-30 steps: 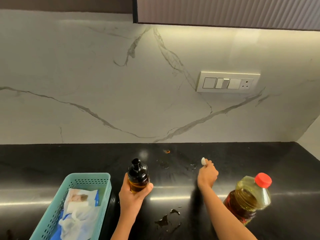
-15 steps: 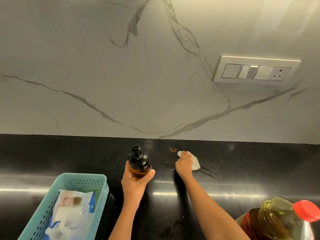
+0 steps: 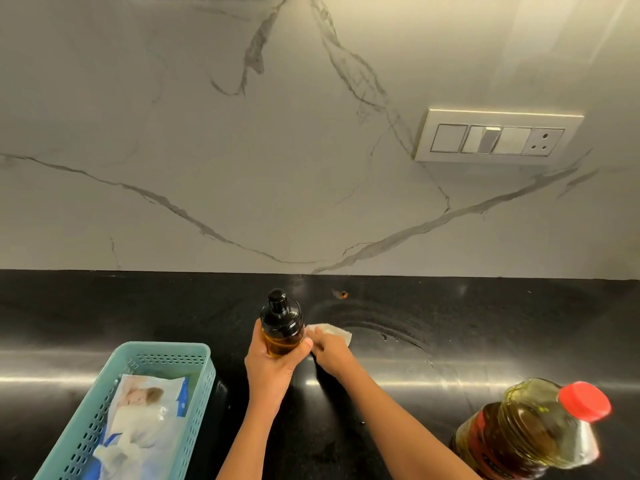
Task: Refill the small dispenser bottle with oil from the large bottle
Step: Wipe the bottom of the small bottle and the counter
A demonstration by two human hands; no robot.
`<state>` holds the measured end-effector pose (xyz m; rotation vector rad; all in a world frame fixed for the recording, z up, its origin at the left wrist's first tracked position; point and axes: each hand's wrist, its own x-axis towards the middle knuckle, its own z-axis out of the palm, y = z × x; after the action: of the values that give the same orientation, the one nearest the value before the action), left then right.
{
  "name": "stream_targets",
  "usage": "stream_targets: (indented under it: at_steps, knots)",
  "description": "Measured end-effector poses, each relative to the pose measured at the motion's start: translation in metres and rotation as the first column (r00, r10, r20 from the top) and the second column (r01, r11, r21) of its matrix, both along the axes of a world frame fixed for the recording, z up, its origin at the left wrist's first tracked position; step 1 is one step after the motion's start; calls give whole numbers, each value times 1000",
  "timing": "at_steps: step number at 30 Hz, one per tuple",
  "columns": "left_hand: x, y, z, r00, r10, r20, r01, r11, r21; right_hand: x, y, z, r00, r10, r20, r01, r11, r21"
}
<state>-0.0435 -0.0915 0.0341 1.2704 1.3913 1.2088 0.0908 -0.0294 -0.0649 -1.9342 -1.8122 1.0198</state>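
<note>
My left hand (image 3: 268, 367) grips the small dispenser bottle (image 3: 281, 327), upright above the black counter; it has a black pump cap and amber oil inside. Right beside it, my right hand (image 3: 329, 348) presses a white tissue (image 3: 334, 330) flat on the counter. The large oil bottle (image 3: 530, 433) with its red cap on stands at the front right, apart from both hands.
A teal plastic basket (image 3: 166, 355) holding a wipes packet and crumpled tissues sits at the front left. Wet smear arcs (image 3: 388, 330) streak the black counter (image 3: 104, 313) right of the tissue. A small orange spot (image 3: 343, 294) lies near the marble backsplash; a switch panel (image 3: 498, 138) is on the wall.
My right hand has swept the tissue leftward across the counter, from the right to just beside the small bottle, leaving smear arcs. The left hand kept holding the small bottle.
</note>
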Motion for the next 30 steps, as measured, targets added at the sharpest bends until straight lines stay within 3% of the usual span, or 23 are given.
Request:
stream_targets:
  at_steps: [6, 9, 10, 12, 13, 14, 15, 16, 18, 19, 22, 23, 25, 27, 30]
  knots:
    - [-5, -17, 14, 1000, -12, 9, 12, 1000, 5, 2, -61, 11, 989, -91, -121, 108, 983, 149]
    - [-11, -22, 15, 1000, -1, 31, 1, 1000, 15, 15, -66, 23, 949, -254, -185, 260, 965, 12]
    - [-13, -22, 14, 999, 2, 32, -3, 1000, 19, 26, -64, 31, 881, -357, -311, 343, 934, -99]
    - [-17, -23, 13, 999, 9, 34, -10, 999, 33, 53, -60, 48, 595, -543, -592, 407, 839, -361]
    - [-18, -23, 13, 999, 10, 39, -12, 999, 43, 69, -59, 55, 445, -604, -661, 415, 793, -445]
    - [-18, -23, 13, 999, 10, 42, -12, 999, 52, 83, -57, 58, 388, -627, -676, 428, 771, -471]
    - [-18, -23, 14, 999, 6, 46, -9, 998, 55, 95, -54, 57, 400, -638, -658, 455, 762, -461]
    - [-18, -23, 14, 999, -1, 50, -2, 998, 55, 105, -50, 56, 501, -635, -588, 495, 768, -408]
    - [-18, -22, 15, 998, -12, 58, 8, 998, 57, 117, -47, 52, 723, -614, -316, 583, 788, -199]
    - [-18, -21, 14, 998, -13, 57, 10, 999, 54, 120, -47, 50, 770, -614, -174, 611, 788, -77]
    - [-17, -16, 9, 999, -20, 41, 19, 999, 40, 111, -61, 41, 792, -610, -13, 599, 773, 207]
    - [-18, -14, 6, 999, -23, 38, 21, 999, 35, 104, -66, 33, 837, -547, 21, 527, 816, 238]
    - [-18, -10, 2, 999, -25, 30, 24, 999, 28, 86, -79, 14, 936, -322, 145, 293, 937, 189]
    - [-18, -6, -1, 999, -24, 30, 23, 999, 24, 80, -84, -3, 943, -196, 269, 162, 976, 143]
    - [-19, 0, -4, 1000, -22, 21, 22, 1000, 19, 100, -71, -4, 850, -355, 390, 302, 934, 191]
